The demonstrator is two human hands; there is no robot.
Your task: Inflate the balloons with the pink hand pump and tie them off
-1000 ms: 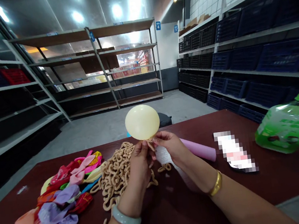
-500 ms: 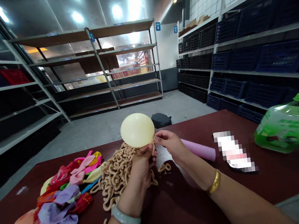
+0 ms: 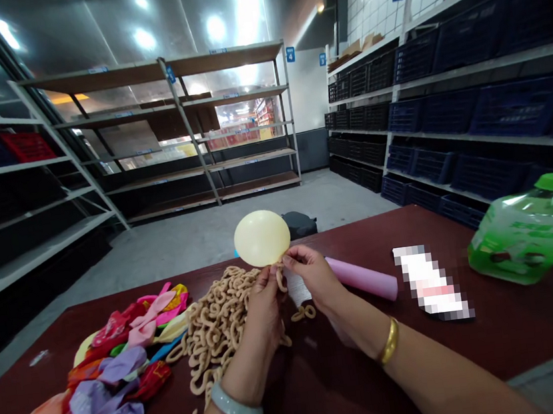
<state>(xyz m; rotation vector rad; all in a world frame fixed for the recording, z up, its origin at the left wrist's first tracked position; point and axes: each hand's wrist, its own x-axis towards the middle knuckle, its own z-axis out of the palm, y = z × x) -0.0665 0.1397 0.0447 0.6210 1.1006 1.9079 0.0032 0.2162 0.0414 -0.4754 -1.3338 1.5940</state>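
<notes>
A pale yellow inflated balloon (image 3: pixel 261 238) stands above my two hands, its neck between my fingertips. My left hand (image 3: pixel 267 302) is closed on the neck from below, and a tan elastic loop (image 3: pixel 281 280) hangs beside its thumb. My right hand (image 3: pixel 311 271) pinches the balloon's neck from the right. Left of my left hand lies a heap of tan loops (image 3: pixel 219 315), with a few loose ones (image 3: pixel 303 312) to the right of it. Farther left are deflated balloons (image 3: pixel 118 360) in several colours.
On the dark red table (image 3: pixel 376 362) lie a pink-purple roll (image 3: pixel 363 278), a blurred-out flat object (image 3: pixel 429 282) and a green-capped jug (image 3: pixel 529 230) at the right. Beyond the table's far edge sits a dark object (image 3: pixel 301 224). Shelves with crates (image 3: pixel 450 105) stand behind.
The balloon has shifted slightly right and looks a little smaller. Both hands stay at its neck. The view has moved slightly.
</notes>
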